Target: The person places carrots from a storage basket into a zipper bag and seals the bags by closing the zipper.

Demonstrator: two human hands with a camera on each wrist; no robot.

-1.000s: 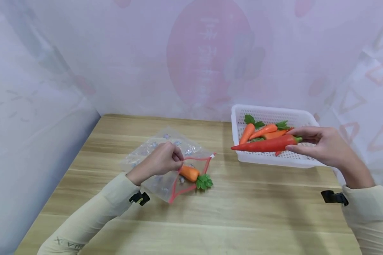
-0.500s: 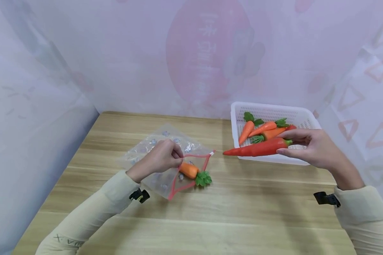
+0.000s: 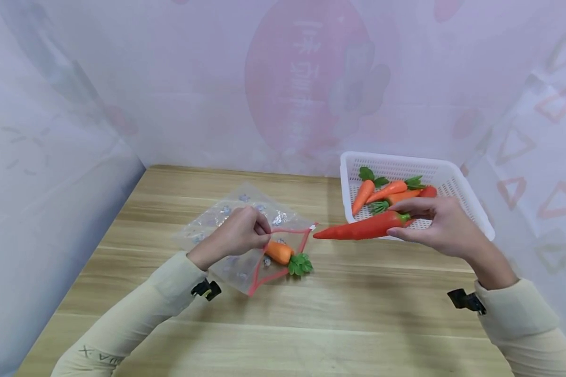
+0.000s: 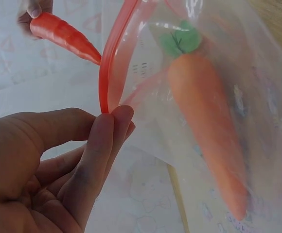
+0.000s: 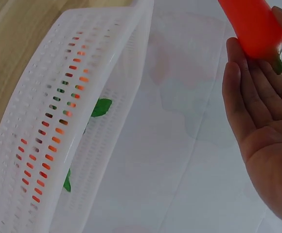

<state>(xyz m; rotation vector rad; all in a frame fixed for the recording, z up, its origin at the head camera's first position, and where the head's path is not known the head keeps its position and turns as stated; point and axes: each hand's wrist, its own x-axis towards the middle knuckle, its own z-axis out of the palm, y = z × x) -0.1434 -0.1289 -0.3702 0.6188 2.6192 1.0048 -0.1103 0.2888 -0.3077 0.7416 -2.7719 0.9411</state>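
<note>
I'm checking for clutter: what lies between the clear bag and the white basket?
In the head view, bare wooden table shows between them, with the pointed end of the red pepper held over that stretch by the right hand.

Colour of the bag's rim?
Red, lighter where it turns translucent; the left wrist view shows the rim best.

The right hand (image 5: 265, 116) holds a red pepper (image 5: 255, 29) near its green stem (image 5: 278, 66), thumb opposite the fingers. The pepper's other end extends out of view. Apart from the hand, a white slotted basket (image 5: 26, 107) contains red and orange items (image 5: 49, 157); green leaves (image 5: 101, 107) show beyond the rim. Wood-grain surface (image 5: 9, 43) borders the basket.
</note>
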